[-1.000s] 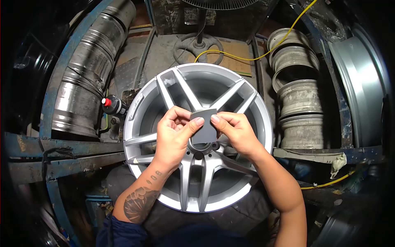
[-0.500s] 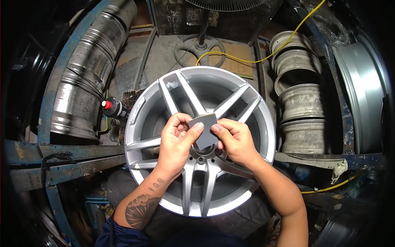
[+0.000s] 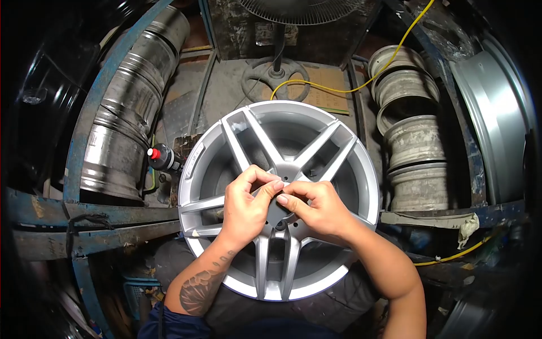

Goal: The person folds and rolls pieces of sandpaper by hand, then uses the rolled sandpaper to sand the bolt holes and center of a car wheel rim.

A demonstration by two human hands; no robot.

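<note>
A silver alloy wheel (image 3: pixel 289 276) with double spokes lies face up in front of me, over my lap. Above its hub, my left hand (image 3: pixel 248 206) pinches a small dark grey sheet (image 3: pixel 275 210) between thumb and fingers. My right hand (image 3: pixel 311 207) grips the same sheet from the other side, thumb and fingers closed. Both sets of fingertips nearly meet at the sheet's upper part, and much of the sheet is hidden behind them.
Used wheel rims are stacked at left (image 3: pixel 113 164) and right (image 3: pixel 419 186). A dark bottle with a red cap (image 3: pixel 164 157) is left of the wheel. Beyond it stand a fan (image 3: pixel 302 8) and a yellow hose (image 3: pixel 339 90). Blue metal frames (image 3: pixel 39 214) run along the sides.
My fingertips have come closer together, and the sheet now shows less between them, as if bent or folded. The wheel and hands sit slightly lower in view.
</note>
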